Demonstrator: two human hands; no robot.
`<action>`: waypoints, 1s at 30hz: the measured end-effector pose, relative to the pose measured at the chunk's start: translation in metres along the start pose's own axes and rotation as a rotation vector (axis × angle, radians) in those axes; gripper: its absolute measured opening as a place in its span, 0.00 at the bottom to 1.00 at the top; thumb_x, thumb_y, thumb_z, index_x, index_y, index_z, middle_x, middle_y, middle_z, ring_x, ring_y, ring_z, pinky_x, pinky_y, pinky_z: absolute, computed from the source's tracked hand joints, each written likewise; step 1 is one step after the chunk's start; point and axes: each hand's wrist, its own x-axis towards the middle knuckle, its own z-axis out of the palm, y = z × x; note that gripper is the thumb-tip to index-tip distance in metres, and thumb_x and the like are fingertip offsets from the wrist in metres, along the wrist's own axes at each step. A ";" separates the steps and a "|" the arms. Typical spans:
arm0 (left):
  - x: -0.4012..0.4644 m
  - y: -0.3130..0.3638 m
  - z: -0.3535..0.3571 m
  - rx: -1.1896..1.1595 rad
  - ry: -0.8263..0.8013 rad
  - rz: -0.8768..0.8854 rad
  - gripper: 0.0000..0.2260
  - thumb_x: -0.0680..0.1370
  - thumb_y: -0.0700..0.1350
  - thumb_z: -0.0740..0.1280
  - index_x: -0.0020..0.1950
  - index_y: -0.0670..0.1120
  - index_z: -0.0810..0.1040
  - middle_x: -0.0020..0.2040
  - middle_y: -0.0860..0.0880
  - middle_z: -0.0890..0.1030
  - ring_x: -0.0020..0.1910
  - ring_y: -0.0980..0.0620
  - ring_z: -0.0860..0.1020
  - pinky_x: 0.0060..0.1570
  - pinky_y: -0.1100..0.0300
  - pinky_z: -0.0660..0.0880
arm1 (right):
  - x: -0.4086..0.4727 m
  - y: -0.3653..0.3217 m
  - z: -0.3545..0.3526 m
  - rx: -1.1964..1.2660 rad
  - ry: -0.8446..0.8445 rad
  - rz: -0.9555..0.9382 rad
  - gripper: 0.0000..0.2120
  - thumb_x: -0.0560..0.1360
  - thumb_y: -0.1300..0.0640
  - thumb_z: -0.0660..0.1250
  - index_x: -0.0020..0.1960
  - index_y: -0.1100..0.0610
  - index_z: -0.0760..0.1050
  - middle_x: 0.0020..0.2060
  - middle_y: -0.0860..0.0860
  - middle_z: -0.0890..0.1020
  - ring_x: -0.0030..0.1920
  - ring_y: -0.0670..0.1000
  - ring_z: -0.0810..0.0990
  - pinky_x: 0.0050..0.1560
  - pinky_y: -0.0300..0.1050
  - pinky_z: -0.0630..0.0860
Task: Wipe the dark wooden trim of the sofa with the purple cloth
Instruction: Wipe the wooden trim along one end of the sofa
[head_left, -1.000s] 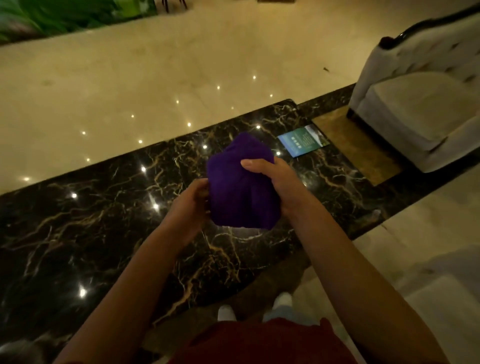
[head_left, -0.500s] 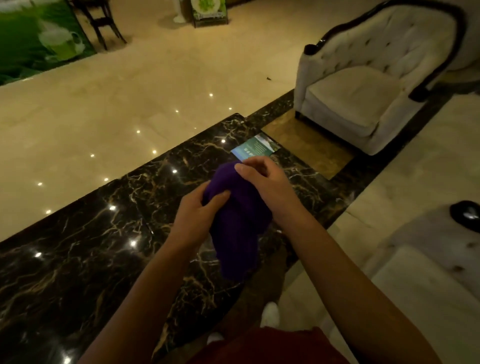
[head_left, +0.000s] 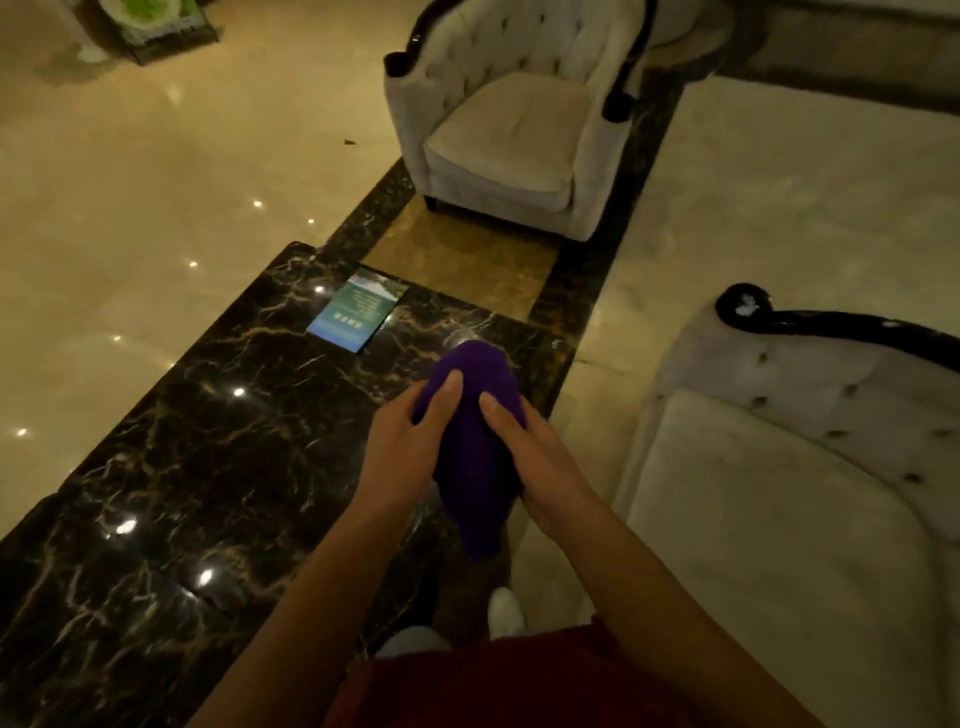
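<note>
A bunched purple cloth (head_left: 480, 452) hangs between both hands above the edge of a dark marble table. My left hand (head_left: 402, 447) grips its left side with the thumb on top. My right hand (head_left: 540, 457) grips its right side. A pale tufted sofa (head_left: 779, 509) lies at the lower right, and its dark wooden trim (head_left: 852, 327) curls along the top edge, well right of the cloth. A matching armchair (head_left: 509, 130) with dark wooden trim (head_left: 621, 98) stands further back.
The dark marble table (head_left: 208, 467) fills the lower left, with a green card (head_left: 358, 312) lying near its far corner. Glossy beige floor spreads left and behind. A sign stand (head_left: 156, 26) sits at the top left. My white shoes (head_left: 504, 613) show below the cloth.
The view has swung right, bringing the near sofa and its dark trim into sight. Both hands have kept hold of the cloth, which now hangs longer between them.
</note>
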 end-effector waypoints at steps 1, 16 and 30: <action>0.007 0.001 0.009 0.009 -0.029 -0.013 0.11 0.79 0.61 0.69 0.50 0.57 0.87 0.49 0.51 0.88 0.49 0.52 0.87 0.48 0.53 0.85 | 0.002 -0.003 -0.010 -0.006 0.056 -0.025 0.32 0.62 0.27 0.75 0.64 0.34 0.78 0.61 0.45 0.85 0.60 0.49 0.85 0.63 0.57 0.81; 0.163 0.027 0.142 0.009 -0.754 -0.275 0.22 0.71 0.60 0.75 0.62 0.55 0.80 0.57 0.54 0.86 0.57 0.53 0.85 0.50 0.60 0.82 | 0.054 -0.068 -0.125 0.218 0.706 -0.062 0.26 0.65 0.21 0.63 0.47 0.37 0.86 0.47 0.46 0.89 0.46 0.48 0.89 0.44 0.48 0.85; 0.240 0.026 0.318 0.016 -0.808 -0.301 0.10 0.77 0.49 0.75 0.57 0.55 0.80 0.52 0.54 0.87 0.53 0.53 0.86 0.46 0.58 0.83 | 0.074 -0.106 -0.235 -0.163 1.330 -0.402 0.32 0.77 0.35 0.64 0.78 0.41 0.62 0.67 0.35 0.74 0.65 0.35 0.75 0.60 0.35 0.76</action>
